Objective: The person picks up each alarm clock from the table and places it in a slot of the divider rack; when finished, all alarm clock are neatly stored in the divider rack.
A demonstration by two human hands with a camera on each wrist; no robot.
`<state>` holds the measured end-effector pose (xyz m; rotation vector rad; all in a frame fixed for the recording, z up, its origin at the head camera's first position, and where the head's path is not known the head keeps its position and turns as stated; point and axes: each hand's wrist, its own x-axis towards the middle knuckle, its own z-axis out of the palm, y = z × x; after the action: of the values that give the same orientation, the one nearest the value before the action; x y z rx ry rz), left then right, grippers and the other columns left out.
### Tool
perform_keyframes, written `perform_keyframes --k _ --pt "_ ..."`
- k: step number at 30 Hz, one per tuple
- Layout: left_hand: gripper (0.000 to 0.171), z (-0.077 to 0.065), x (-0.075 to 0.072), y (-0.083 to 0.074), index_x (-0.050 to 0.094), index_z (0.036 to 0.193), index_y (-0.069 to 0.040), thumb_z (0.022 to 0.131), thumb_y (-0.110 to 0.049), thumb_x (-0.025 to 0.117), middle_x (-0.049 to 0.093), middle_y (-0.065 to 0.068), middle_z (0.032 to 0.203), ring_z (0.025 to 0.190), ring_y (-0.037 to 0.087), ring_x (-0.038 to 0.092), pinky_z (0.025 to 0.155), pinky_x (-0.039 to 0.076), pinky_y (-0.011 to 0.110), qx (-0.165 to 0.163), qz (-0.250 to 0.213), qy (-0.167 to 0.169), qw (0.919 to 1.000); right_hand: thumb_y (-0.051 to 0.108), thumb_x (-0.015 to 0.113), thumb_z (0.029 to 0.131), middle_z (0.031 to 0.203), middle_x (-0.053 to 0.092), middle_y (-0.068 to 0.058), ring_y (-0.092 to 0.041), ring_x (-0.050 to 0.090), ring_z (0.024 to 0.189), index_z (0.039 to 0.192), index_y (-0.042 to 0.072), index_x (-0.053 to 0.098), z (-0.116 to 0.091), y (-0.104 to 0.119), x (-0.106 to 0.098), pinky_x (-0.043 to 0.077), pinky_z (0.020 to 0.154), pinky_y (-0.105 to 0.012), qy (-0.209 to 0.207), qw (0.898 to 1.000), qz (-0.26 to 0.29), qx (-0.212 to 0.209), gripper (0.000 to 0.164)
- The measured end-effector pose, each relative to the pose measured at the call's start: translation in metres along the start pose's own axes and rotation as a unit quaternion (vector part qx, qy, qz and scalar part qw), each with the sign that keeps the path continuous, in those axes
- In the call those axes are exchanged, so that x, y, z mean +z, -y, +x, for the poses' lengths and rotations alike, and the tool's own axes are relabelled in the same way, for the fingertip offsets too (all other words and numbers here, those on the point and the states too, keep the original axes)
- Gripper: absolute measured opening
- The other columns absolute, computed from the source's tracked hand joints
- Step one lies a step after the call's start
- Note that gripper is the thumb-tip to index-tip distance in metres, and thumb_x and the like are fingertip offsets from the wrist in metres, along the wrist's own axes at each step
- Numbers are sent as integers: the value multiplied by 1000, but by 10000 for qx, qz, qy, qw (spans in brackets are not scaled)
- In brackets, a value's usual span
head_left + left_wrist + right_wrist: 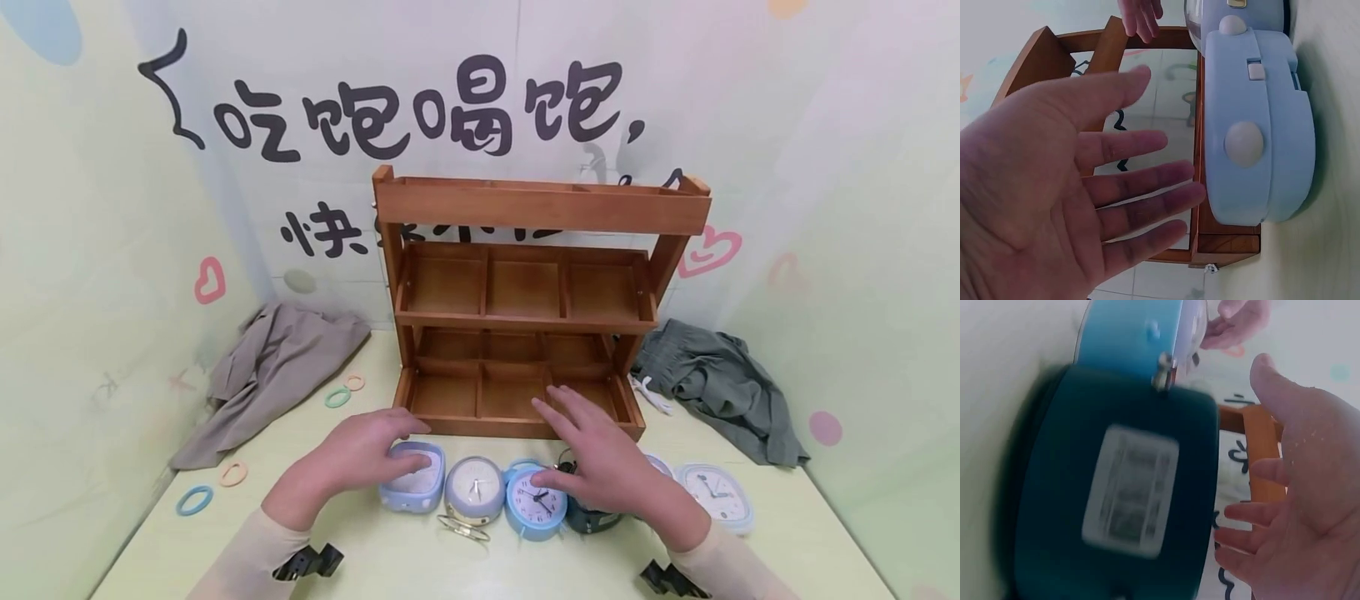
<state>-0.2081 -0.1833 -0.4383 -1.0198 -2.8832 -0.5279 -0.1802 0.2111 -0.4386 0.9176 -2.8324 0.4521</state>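
Observation:
Several alarm clocks stand in a row in front of a brown wooden shelf (536, 426). My left hand (360, 450) hovers over the pale blue square clock (408, 500) at the row's left end, fingers spread and holding nothing. In the left wrist view that clock's side (1241, 187) lies beyond my fingertips. My right hand (603, 467) is over the dark green clock (595, 521), fingers extended, partly hiding it. Its thumb overlaps the round blue clock (536, 510) in the head view. A round greyish-purple clock (475, 492) stands between the two blue ones.
A white square clock (716, 496) ends the row at right. The shelf's tiers have compartments. A taupe cloth (277, 367) lies at left, a dark green cloth (720, 383) at right. Coloured rings, among them a blue ring (195, 500), lie on the table at left.

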Motion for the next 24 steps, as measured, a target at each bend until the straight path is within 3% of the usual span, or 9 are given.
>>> perform_keyframes --k 4,11,24 --pt "49 -3 0 0 80 130 -14 97 -50 83 77 -1 124 112 17 73 95 63 45 108 -188 281 9994 80 66 97 177 39 -14 -42 39 161 175 19 39 5 10 3 45 123 -65 223 9992 203 -276 102" --pt "66 -10 2 -1 78 137 -15 90 -60 88 74 -3 129 114 17 69 97 61 44 -78 -251 530 9982 76 71 97 174 43 -9 -33 43 159 174 20 40 19 26 11 47 123 -60 640 9937 527 -754 100" --pt "77 -12 9 5 75 142 -16 83 -62 93 71 -3 130 108 11 65 92 59 37 13 -441 801 9958 83 68 94 171 47 -8 -29 48 156 174 22 41 39 44 36 47 124 -55 1475 9849 414 -803 104"
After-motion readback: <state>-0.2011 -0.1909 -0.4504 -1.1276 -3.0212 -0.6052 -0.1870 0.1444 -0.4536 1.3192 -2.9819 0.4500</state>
